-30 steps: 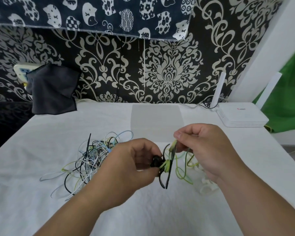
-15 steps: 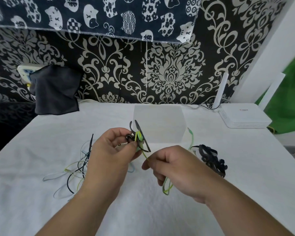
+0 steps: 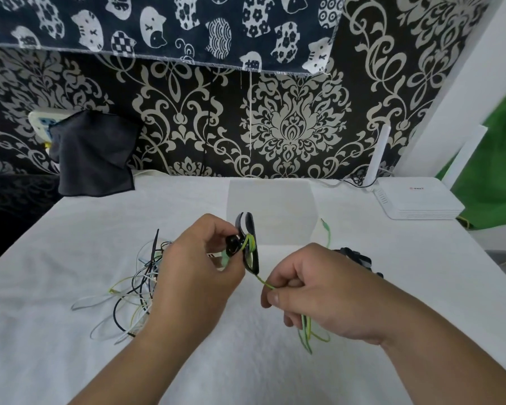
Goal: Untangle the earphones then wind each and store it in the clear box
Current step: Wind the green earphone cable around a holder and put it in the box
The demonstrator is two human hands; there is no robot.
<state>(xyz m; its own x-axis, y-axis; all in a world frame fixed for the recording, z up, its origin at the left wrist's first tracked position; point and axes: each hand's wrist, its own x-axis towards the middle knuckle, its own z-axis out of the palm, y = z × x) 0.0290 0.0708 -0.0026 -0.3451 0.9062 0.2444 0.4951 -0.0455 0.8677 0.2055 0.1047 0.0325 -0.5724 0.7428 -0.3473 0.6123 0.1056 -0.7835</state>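
Left hand [image 3: 193,276] pinches the black earbuds [image 3: 246,244] of the green earphone, both ear hooks held together with a few turns of cord round them, up above the table [image 3: 56,361] and in front of the clear box [image 3: 270,209]. My right hand [image 3: 313,293] pinches the green cord [image 3: 263,280] between thumb and forefinger, so the cord runs taut from the buds down to my fingers. Slack loops of the same cord hang below my right hand. Its jack plug [image 3: 324,225] shows just beside the box's right edge. The tangle of earphones [image 3: 132,287], white, black and yellow-green cords, lies on the table to the left, partly hidden behind my left hand. A black earphone bundle [image 3: 358,258] lies on the table behind my right hand, half hidden. White router [image 3: 418,200] sits at the far right of the table, dark cloth [image 3: 94,153] hangs at the far left by the wall
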